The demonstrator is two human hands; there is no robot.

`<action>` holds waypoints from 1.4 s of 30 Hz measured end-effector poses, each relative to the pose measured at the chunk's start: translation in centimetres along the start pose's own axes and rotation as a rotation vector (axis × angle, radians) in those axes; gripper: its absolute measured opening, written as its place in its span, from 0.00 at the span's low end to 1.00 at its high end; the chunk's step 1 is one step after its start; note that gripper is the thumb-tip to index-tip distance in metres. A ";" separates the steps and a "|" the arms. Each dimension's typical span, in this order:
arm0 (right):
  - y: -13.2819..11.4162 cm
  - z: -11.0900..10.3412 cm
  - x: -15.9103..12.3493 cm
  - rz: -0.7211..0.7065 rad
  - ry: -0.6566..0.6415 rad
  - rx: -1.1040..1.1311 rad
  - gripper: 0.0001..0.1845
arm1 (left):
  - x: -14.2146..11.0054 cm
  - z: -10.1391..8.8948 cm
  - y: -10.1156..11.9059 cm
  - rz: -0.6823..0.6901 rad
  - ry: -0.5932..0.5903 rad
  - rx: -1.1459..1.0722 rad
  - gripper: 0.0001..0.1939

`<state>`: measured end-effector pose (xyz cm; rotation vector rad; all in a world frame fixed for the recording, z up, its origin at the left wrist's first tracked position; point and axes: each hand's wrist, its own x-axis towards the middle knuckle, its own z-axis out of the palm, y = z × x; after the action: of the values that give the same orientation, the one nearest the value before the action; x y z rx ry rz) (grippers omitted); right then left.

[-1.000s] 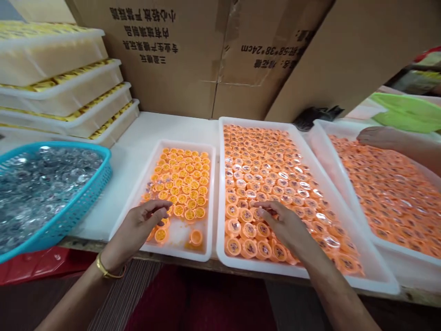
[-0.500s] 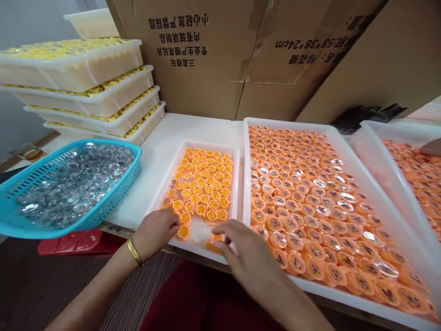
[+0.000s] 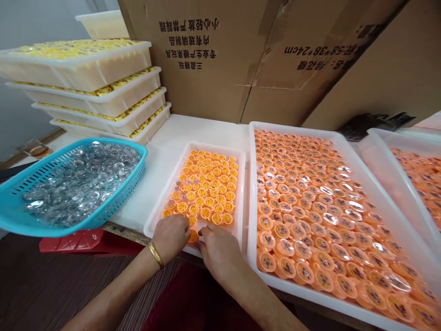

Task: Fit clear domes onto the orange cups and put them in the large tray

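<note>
A shallow white tray (image 3: 156,214) holds rows of small orange cups (image 3: 209,188) filled with yellow-orange pellets. At its near edge, my left hand (image 3: 172,236), with a gold bracelet on the wrist, is closed, its fingertips beside the front cups. My right hand (image 3: 220,250) is closed just to the right, fingers curled and pointing left. One orange cup (image 3: 193,236) shows between the two hands, partly covered by them. What either hand pinches is hidden behind the fingers.
A blue basket (image 3: 138,177) of clear plastic domes stands left. Behind it rise stacked white trays (image 3: 103,69) with yellow pieces. A large white tray (image 3: 253,184) of lidded orange cups lies right, with another tray (image 3: 382,151) beyond. Cardboard boxes (image 3: 220,87) line the back.
My right hand has moved left, close to my left hand, and its fingers have closed in. The orange cup it held is now out of sight or among the front cups. The view has shifted slightly.
</note>
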<state>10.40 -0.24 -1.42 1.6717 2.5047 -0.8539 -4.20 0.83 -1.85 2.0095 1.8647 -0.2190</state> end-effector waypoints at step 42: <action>2.1 -1.4 -1.7 -0.007 0.250 0.807 0.16 | 1.3 -2.0 -1.2 0.057 0.022 -1.696 0.08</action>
<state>13.28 -0.50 -0.64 2.0476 2.4644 -1.9582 -5.53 2.89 -0.70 0.7817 1.0907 1.0380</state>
